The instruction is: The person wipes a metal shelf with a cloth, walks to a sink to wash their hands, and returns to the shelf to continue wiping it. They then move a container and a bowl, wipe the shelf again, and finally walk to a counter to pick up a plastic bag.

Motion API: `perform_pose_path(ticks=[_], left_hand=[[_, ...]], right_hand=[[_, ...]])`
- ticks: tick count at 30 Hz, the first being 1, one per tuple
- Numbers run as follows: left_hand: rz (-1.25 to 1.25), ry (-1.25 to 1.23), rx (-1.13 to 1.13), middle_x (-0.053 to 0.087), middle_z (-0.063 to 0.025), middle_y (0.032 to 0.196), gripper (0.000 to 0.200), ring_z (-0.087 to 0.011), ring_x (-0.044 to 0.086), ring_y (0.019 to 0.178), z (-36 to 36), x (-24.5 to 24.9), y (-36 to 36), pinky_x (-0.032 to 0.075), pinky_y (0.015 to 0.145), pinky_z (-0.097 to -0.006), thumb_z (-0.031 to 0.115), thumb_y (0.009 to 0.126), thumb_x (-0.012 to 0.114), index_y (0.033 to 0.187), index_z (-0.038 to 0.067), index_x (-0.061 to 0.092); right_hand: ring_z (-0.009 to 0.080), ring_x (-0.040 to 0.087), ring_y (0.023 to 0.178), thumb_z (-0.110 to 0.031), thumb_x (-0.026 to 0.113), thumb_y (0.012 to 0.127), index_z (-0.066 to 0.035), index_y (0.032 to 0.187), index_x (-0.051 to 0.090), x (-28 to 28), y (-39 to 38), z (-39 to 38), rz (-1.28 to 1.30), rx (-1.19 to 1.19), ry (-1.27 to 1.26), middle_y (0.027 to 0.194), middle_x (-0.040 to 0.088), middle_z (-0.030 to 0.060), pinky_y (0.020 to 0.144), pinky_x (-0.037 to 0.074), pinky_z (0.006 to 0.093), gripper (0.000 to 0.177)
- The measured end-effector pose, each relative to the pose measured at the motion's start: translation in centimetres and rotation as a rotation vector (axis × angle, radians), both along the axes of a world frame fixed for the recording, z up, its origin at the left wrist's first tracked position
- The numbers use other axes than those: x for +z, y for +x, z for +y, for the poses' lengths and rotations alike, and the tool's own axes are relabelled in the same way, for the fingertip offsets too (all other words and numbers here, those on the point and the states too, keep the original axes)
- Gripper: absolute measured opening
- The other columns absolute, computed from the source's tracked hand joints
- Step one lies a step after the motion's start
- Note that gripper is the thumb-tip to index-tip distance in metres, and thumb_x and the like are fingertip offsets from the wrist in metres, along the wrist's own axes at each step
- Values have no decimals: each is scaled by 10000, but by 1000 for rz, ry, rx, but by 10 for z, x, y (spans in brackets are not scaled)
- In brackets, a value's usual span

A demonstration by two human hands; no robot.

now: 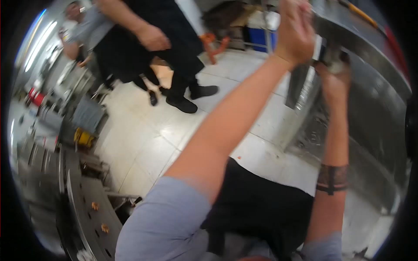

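Note:
At the upper right, my left hand (297, 37) is raised beside a steel basin, its fingers curled together and blurred near the frame's top. What lies inside its grip is hidden. My right hand (334, 78) reaches over the wet steel basin (374, 108), its fingers closed round a small pale and dark thing that is too blurred to name. The two hands are apart. A dark band marks my right forearm. The basin's steel wall curves down to the right of my right arm.
Two people in dark aprons (143, 26) stand on the tiled floor (143, 143) at the upper left. An orange object (214, 47) and a blue crate (259, 39) are at the back. A steel counter (89, 217) with food bits runs along the lower left. A yellow item (84, 137) sits at left.

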State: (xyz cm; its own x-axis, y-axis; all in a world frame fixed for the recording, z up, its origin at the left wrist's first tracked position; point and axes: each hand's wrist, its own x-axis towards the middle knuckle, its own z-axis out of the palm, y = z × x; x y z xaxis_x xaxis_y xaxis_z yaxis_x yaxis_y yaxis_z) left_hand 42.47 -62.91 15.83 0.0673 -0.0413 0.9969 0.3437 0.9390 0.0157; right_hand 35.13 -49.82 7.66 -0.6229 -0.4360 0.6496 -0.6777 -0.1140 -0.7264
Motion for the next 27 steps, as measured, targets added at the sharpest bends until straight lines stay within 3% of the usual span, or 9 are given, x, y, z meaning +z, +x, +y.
perform_pose_path(ticks=[4,5,8,10,13,16,20,25,27], left_hand=[[-32,-196,302,571,-197,1052,150,-350,575,1019,-12,-8,0,443,973,-430,-13,960,451,1069,-26,553],[-59,-109,41,589,-180,1051,138,-327,596,1041,-7,2,5,444,991,-396,1,983,441,1051,-20,560],[-1,-49,-49,601,-148,1037,141,-265,599,1040,1,4,-1,443,982,-362,83,1049,441,1027,-1,552],[23,-81,-65,602,-136,1031,162,-253,599,1016,-3,7,-3,442,977,-351,109,1067,438,1023,4,552],[-28,-12,32,593,-119,1009,170,-230,580,990,4,0,3,432,965,-327,109,1072,436,1033,0,561],[-4,-55,7,582,-114,1005,183,-226,574,993,-8,-2,-2,426,958,-326,111,1074,431,1031,-6,565],[1,-73,41,576,-123,1006,185,-246,577,1006,1,3,1,429,965,-349,116,1069,434,1017,-9,560],[17,-68,11,572,-148,1010,178,-280,578,1014,6,9,3,433,966,-372,101,1062,425,1004,-14,547],[23,-63,-10,568,-153,1015,172,-287,579,1018,6,8,3,434,966,-377,94,1059,422,1004,-18,541]], right_hand=[[357,616,1170,-203,827,651,-8,1332,514,-72,11,11,-283,-94,246,1254,625,233,1003,486,425,774],[312,657,1047,-132,807,672,48,1341,500,-111,9,7,-288,-120,169,1137,671,176,944,501,394,757],[360,647,1142,-217,825,682,72,1392,470,-73,10,9,-181,-128,210,1202,668,231,979,504,397,846],[354,675,1051,-241,836,680,49,1242,578,7,13,12,117,-152,300,1114,695,226,919,531,399,683],[323,720,870,-245,848,675,7,962,719,42,13,15,49,-9,375,934,736,196,813,566,395,403],[303,692,946,-212,837,682,32,1278,576,-28,10,1,-246,51,-131,1069,707,198,857,544,371,695],[355,650,1097,-221,819,704,62,1310,500,-100,15,10,-230,-72,155,1217,642,245,949,516,408,741],[377,626,1142,-199,762,757,98,1269,526,-46,45,11,-264,-180,172,1274,606,272,976,504,449,637],[384,641,1090,-173,733,805,115,1287,503,4,43,-1,129,-353,131,1254,607,296,960,503,471,608]])
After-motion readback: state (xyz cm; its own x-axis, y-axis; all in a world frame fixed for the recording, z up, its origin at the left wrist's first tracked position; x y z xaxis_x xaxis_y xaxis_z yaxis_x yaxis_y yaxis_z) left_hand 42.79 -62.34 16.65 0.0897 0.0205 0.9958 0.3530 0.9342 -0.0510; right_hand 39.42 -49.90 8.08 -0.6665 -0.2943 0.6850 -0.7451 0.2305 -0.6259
